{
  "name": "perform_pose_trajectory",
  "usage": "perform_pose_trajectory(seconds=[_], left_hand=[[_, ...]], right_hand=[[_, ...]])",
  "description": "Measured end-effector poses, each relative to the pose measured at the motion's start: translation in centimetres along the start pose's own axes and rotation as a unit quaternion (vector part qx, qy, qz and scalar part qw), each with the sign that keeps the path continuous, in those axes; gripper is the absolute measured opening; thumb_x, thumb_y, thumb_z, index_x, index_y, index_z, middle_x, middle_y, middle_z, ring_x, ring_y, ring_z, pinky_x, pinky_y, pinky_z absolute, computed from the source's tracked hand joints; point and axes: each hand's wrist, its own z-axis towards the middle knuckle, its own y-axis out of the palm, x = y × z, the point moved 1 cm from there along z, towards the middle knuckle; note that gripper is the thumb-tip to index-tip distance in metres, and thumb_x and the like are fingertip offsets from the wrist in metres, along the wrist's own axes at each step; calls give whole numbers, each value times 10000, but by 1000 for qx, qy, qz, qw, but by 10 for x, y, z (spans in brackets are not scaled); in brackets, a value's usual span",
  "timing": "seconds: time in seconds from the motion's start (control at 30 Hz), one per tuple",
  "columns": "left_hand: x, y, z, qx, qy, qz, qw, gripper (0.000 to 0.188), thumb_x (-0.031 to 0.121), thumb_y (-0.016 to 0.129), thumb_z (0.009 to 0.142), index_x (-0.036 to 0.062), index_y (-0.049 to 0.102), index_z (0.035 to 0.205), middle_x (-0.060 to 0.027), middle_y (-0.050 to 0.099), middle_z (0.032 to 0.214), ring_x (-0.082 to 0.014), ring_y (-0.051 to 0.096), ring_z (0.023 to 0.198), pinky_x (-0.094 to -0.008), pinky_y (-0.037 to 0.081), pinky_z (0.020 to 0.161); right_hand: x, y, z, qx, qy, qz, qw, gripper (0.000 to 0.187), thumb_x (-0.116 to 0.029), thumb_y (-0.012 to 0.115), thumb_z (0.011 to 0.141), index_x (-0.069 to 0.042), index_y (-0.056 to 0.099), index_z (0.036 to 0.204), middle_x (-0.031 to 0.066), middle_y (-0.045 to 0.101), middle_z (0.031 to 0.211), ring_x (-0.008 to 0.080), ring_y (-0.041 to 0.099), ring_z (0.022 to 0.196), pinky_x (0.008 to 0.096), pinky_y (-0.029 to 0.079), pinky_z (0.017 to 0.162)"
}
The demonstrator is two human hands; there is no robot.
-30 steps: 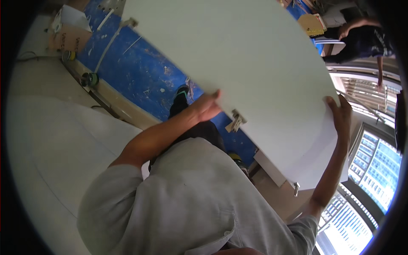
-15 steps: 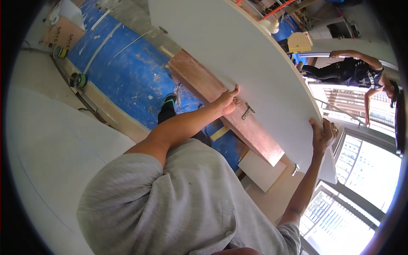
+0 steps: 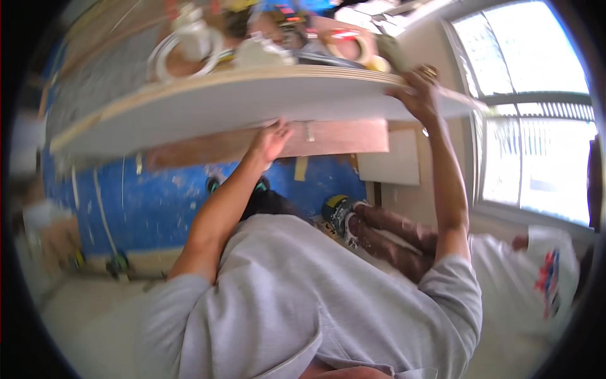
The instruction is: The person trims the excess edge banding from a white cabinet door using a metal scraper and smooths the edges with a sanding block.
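Panel (image 3: 233, 95) at 12 o'clock, held up on tilt, white face toward wearer, bare ply edge uppermost. Right hand (image 3: 419, 98) at 2 o'clock, clamped on panel: thumb on face, fingers over top edge, likely to stop it tipping. Left hand (image 3: 271, 143) near 11 o'clock, against panel's lower side, probably bearing weight; how firmly it grips, cannot tell. Hands well apart, seemingly for balance. Plank (image 3: 353, 136) shows below panel. Blue sheet (image 3: 164, 205), 9 o'clock, likely shields floor. Co-worker (image 3: 527, 268) at 4 o'clock.
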Motion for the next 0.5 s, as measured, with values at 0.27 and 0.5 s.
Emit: perform_pose_trajectory(seconds=[0.27, 0.5], left_hand=[[-48, 1, 48, -20, -25, 48, 998, 274, -89, 664, 881, -10, 623, 1140, -132, 671, 1098, -312, 637, 1111, -494, 482, 1139], [-65, 8, 70, 51, 4, 65, 997, 234, -48, 613, 917, -66, 603, 1150, -173, 676, 1129, -343, 648, 1112, -512, 503, 1122]], right_hand=[[49, -19, -51, -8, 22, 23, 999, 477, -493, 860, 747, -94, 739, 978, 26, 666, 861, 227, 635, 950, 444, 346, 1059], [71, -22, -59, 7, 6, 84, 996, 431, -402, 849, 792, -44, 702, 984, 99, 660, 893, 293, 615, 990, 425, 449, 961]])
